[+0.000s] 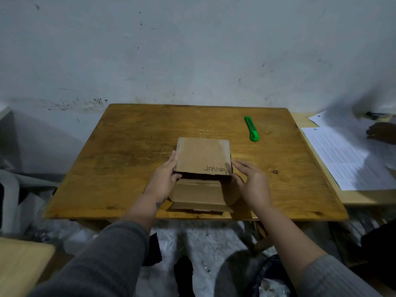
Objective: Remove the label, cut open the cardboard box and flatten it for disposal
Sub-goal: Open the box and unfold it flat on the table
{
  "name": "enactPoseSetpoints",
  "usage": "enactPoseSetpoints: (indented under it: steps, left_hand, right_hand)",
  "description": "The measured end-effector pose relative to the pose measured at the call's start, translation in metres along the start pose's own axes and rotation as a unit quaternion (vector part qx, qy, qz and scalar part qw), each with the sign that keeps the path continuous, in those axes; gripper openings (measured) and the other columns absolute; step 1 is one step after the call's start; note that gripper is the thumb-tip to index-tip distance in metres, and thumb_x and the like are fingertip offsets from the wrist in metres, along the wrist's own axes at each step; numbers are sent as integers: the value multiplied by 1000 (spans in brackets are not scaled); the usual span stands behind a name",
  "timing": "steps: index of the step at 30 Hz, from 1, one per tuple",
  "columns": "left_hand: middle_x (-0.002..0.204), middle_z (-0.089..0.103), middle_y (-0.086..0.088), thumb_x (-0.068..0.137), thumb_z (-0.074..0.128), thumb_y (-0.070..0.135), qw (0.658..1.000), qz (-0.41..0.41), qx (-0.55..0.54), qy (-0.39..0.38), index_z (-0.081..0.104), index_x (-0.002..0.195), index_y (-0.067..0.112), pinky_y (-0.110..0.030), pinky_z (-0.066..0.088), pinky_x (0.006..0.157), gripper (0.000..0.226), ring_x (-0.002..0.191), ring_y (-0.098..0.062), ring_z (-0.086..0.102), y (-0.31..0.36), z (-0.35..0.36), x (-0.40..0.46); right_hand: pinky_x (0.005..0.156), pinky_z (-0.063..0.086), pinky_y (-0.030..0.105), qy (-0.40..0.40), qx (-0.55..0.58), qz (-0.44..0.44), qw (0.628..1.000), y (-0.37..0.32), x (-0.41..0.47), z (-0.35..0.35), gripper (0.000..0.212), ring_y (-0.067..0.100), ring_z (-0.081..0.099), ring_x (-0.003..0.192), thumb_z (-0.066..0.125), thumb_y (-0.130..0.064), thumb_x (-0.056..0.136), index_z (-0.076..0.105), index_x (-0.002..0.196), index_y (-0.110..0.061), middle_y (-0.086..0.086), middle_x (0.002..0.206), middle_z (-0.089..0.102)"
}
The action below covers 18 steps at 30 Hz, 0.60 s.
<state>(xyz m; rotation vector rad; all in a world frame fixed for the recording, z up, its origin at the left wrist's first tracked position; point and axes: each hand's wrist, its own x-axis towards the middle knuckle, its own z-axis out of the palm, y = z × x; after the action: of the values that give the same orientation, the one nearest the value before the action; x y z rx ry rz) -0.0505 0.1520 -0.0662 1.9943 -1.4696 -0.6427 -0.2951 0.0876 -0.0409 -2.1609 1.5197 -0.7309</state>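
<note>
A brown cardboard box [203,155] sits near the front middle of the wooden table [128,146]. Handwriting runs along its top near the front edge. Its front flap hangs open, showing a dark gap and folded cardboard below. My left hand [164,179] grips the box's left front corner, thumb at the opening. My right hand [251,183] rests against the box's right front corner with fingers spread. A green utility knife [251,128] lies on the table behind and to the right of the box, apart from both hands.
A second table on the right holds white printed papers [342,155], and another person's hand [381,132] rests there. A grey wall stands right behind the table. A pale wooden surface [19,266] is at the lower left. Plastic clutter covers the floor.
</note>
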Motion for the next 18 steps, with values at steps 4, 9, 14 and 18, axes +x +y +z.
enactPoseSetpoints:
  steps: [4, 9, 14, 18]
  left_hand:
    - [156, 18, 11, 91, 59, 6, 1000, 5, 4, -4, 15, 151, 22, -18, 20, 106, 77, 140, -13, 28, 2, 1, -1]
    - [155, 20, 11, 90, 60, 9, 1000, 8, 15, 8, 13, 151, 23, -26, 27, 110, 79, 138, -15, 32, 2, 3, -1]
    - [149, 39, 4, 88, 63, 11, 1000, -14, 1, 21, 12, 151, 29, -34, 38, 107, 83, 130, -19, 44, 2, 2, -2]
    - [149, 38, 4, 89, 63, 12, 1000, -6, 6, 16, 14, 151, 25, -33, 39, 106, 80, 130, -19, 45, 1, 3, -2]
  right_hand:
    - [105, 39, 33, -92, -101, -94, 986, -6, 16, -1, 36, 14, 43, 129, 60, -33, 87, 58, 124, -32, -6, 138, 52]
    - [111, 30, 35, -125, -176, -130, 968, -6, 13, 3, 38, 15, 35, 135, 54, -31, 91, 53, 128, -30, -5, 142, 47]
    - [109, 36, 38, -63, -128, -101, 985, -5, 16, 5, 32, 18, 44, 131, 52, -28, 92, 58, 124, -29, -5, 136, 54]
    - [95, 50, 38, -16, -68, -106, 992, -7, 21, 4, 30, 19, 57, 118, 57, -26, 91, 62, 120, -27, -3, 132, 58]
